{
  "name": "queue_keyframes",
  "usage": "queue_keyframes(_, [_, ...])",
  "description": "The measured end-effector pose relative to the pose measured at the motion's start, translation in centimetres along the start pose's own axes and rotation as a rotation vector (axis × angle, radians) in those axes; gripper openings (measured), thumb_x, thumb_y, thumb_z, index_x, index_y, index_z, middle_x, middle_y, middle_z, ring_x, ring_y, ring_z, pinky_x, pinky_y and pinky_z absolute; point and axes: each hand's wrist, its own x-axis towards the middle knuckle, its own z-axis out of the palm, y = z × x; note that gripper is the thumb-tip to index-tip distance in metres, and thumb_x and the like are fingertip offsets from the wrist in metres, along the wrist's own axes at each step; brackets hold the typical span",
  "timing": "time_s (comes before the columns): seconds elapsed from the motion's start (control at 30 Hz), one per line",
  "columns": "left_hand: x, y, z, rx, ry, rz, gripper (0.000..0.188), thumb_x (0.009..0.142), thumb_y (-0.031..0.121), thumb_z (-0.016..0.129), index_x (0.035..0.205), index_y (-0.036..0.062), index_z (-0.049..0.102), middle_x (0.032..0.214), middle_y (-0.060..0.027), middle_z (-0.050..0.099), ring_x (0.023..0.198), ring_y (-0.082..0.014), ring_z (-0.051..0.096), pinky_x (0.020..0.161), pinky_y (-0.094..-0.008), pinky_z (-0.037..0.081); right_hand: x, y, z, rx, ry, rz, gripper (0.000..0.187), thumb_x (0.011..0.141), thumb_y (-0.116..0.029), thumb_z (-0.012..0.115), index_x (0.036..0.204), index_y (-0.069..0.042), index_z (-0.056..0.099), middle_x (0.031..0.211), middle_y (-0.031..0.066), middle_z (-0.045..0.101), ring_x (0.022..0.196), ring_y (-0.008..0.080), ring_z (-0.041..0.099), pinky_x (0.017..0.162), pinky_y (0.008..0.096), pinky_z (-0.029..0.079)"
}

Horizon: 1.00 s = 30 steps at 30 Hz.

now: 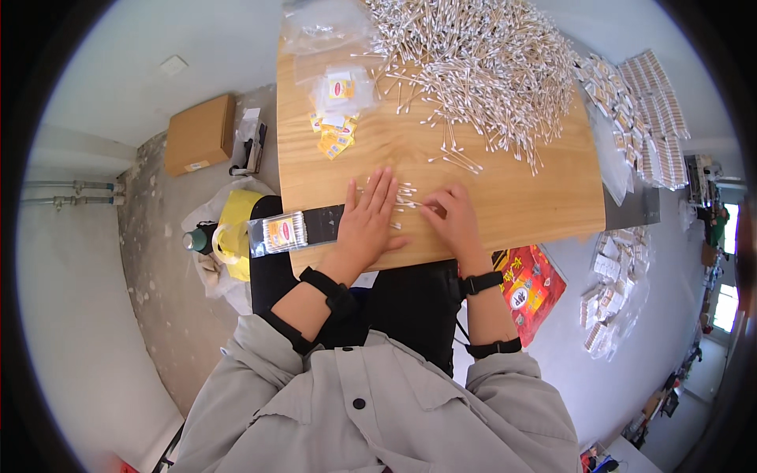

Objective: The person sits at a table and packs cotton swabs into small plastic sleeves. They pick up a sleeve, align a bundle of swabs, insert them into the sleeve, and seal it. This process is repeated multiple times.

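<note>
My left hand [367, 219] lies flat on the wooden table, fingers stretched out and thumb apart. It partly covers a small row of cotton swabs [405, 189], whose white tips show past its fingers. Close to its right, my right hand [452, 217] is closed in a pinch at the end of a cotton swab in that row. A dark strip [322, 225] runs under my left hand toward the table's left edge. On the strip rests a clear packet of cotton swabs [285, 232] with a yellow and white label.
A large heap of cotton swabs [489, 71] covers the table's [552, 201] far right. Yellow labels [337, 140] and clear bags [323, 27] lie at the far left. Filled packets [650, 110] are piled beyond the right edge. A cardboard box [200, 134] stands on the floor at left.
</note>
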Motion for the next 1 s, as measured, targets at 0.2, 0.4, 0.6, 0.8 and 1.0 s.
queue_keyframes(0.2, [-1.0,0.5,0.5,0.018,-0.021,-0.061,0.105,0.075,0.057,0.071,0.148,-0.0031,0.028,0.159,-0.0175,0.022,0.148,-0.0297,0.019,0.118,-0.0545,0.014,-1.4,2.4,-1.5,0.029,0.084,0.257,0.01,0.08,-0.014,0.072,0.085,-0.007,0.068,0.081,0.0093,0.061,0.076,0.0268,0.061,0.067,0.0371,0.05])
queue_keyframes(0.4, [-1.8,3.0,1.4,-0.029,0.026,-0.092,0.103,0.075,0.054,0.072,0.149,-0.0028,0.026,0.159,-0.0186,0.022,0.149,-0.0305,0.018,0.117,-0.055,0.014,2.1,0.9,1.9,0.049,0.091,0.142,0.01,0.083,-0.015,0.069,0.087,-0.005,0.068,0.078,0.0094,0.062,0.074,0.0263,0.062,0.066,0.0374,0.05])
queue_keyframes(0.6, [-1.9,2.8,0.3,-0.041,0.035,-0.083,0.104,0.073,0.055,0.072,0.149,-0.0012,0.029,0.158,-0.0183,0.023,0.148,-0.0307,0.019,0.117,-0.0561,0.014,5.1,0.8,1.7,0.246,-0.034,0.237,0.01,0.081,-0.012,0.069,0.088,-0.006,0.068,0.078,0.0094,0.062,0.074,0.0261,0.063,0.066,0.0374,0.05])
queue_keyframes(0.8, [-4.4,2.7,-0.1,0.013,-0.086,0.039,0.107,0.068,0.057,0.075,0.149,0.0028,0.032,0.159,-0.0158,0.023,0.148,-0.0283,0.02,0.117,-0.0553,0.015,4.7,0.9,1.9,0.095,-0.027,0.022,0.012,0.079,-0.011,0.069,0.091,-0.011,0.071,0.08,0.0083,0.061,0.073,0.0266,0.062,0.066,0.0369,0.05])
queue_keyframes(1.0, [-3.4,2.6,-0.7,0.047,-0.033,0.004,0.109,0.067,0.061,0.074,0.149,0.0025,0.032,0.158,-0.0163,0.024,0.148,-0.029,0.02,0.117,-0.0555,0.015,3.1,1.3,1.0,0.217,-0.158,-0.008,0.016,0.088,-0.009,0.063,0.103,-0.007,0.07,0.093,0.0077,0.061,0.086,0.0208,0.06,0.075,0.0322,0.049])
